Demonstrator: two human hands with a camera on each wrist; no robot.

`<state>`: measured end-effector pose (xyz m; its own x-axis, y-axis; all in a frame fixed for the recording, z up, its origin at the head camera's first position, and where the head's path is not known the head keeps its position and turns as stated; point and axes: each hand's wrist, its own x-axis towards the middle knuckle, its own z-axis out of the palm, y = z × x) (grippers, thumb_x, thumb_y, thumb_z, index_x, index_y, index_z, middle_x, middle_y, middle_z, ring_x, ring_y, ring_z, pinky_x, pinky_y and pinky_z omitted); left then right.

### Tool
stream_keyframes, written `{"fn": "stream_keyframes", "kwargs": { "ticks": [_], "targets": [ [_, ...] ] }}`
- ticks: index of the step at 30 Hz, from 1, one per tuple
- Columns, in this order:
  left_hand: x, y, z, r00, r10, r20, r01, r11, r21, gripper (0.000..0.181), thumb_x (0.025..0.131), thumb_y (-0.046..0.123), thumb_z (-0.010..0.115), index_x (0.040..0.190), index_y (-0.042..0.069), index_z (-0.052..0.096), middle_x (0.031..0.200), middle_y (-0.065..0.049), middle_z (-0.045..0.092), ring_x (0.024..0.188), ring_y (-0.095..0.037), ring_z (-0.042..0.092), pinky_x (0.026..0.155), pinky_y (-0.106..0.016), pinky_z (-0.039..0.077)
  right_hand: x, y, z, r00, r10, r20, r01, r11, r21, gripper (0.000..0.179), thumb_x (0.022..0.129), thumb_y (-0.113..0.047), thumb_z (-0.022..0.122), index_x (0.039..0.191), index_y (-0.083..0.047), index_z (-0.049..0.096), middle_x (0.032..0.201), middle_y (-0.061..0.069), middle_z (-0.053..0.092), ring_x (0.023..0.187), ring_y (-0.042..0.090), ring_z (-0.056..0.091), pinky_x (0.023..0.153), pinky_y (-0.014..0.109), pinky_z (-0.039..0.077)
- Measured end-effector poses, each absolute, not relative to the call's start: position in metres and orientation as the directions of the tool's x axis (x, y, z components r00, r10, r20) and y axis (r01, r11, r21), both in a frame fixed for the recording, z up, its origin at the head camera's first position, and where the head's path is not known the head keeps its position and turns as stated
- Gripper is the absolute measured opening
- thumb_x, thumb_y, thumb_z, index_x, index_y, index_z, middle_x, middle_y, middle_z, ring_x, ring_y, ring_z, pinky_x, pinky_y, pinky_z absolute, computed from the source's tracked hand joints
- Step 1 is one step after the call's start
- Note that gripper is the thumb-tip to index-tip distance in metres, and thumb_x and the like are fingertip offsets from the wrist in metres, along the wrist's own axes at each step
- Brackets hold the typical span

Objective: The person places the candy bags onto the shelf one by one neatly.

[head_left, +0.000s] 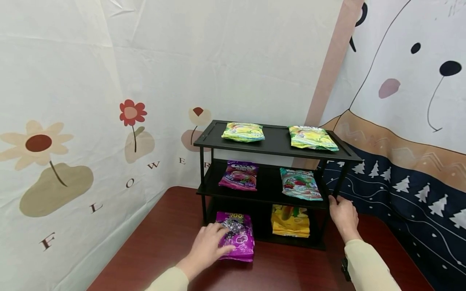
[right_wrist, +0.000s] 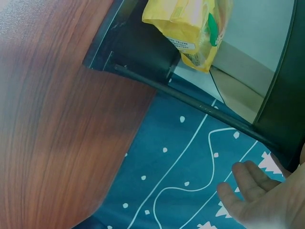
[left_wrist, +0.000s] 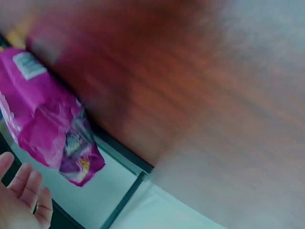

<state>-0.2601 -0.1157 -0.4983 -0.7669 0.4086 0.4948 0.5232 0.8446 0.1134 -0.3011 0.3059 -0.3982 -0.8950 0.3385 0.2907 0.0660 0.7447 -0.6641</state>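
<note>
My left hand [head_left: 206, 244] hovers at a purple candy bag [head_left: 240, 238], its fingers spread over the bag's left side. In the left wrist view, the relaxed fingers [left_wrist: 28, 186] lie apart from the purple bag [left_wrist: 43, 114]. That bag lies at the front left of the bottom shelf, jutting over its front edge. My right hand [head_left: 344, 214] holds the black three-tier rack [head_left: 271, 194] at its front right post, level with the middle shelf. Thumb and a finger pinch that corner, while the other fingers [right_wrist: 252, 183] stretch out loosely in the right wrist view.
A yellow bag [head_left: 290, 222] lies on the bottom shelf's right. The middle shelf bears a dark purple bag [head_left: 239, 176] and a light teal bag [head_left: 300, 184]. Two yellow-green bags [head_left: 243, 132] lie on top. The rack stands on a reddish-brown table [head_left: 160, 230] by printed cloth walls.
</note>
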Motion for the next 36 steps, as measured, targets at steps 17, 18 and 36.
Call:
{"fn": "stream_keyframes", "kwargs": {
  "ticks": [17, 18, 36],
  "targets": [
    [-0.252, -0.111, -0.508, -0.554, 0.639, 0.534, 0.638, 0.738, -0.221, 0.028, 0.083, 0.027, 0.077, 0.111, 0.026, 0.077, 0.108, 0.001, 0.067, 0.098, -0.016, 0.059, 0.076, -0.031, 0.043, -0.3, 0.305, -0.4, -0.891, 0.342, 0.299, 0.062, 0.744, -0.665, 0.043, 0.106, -0.036, 0.042, 0.114, -0.001, 0.065, 0.095, 0.024, 0.062, 0.089, 0.043, 0.057, 0.067, 0.05, 0.041],
    [-0.253, -0.109, -0.507, -0.556, 0.633, 0.538, 0.629, 0.744, -0.225, 0.027, 0.084, 0.026, 0.077, 0.111, 0.026, 0.077, 0.108, 0.001, 0.067, 0.098, -0.016, 0.06, 0.076, -0.031, 0.044, -0.301, 0.305, -0.399, -0.891, 0.342, 0.299, 0.062, 0.744, -0.666, 0.043, 0.106, -0.036, 0.042, 0.115, -0.001, 0.065, 0.097, 0.025, 0.063, 0.09, 0.044, 0.057, 0.068, 0.051, 0.042],
    [-0.271, -0.097, -0.505, -0.661, 0.543, 0.518, 0.502, 0.833, -0.233, 0.043, 0.078, 0.008, 0.072, 0.12, 0.02, 0.073, 0.116, -0.004, 0.068, 0.107, -0.023, 0.062, 0.092, -0.044, 0.049, -0.301, 0.306, -0.398, -0.895, 0.339, 0.288, 0.065, 0.74, -0.67, 0.048, 0.106, -0.038, 0.04, 0.122, 0.001, 0.063, 0.111, 0.031, 0.061, 0.097, 0.049, 0.056, 0.073, 0.057, 0.043]
  ]
}}
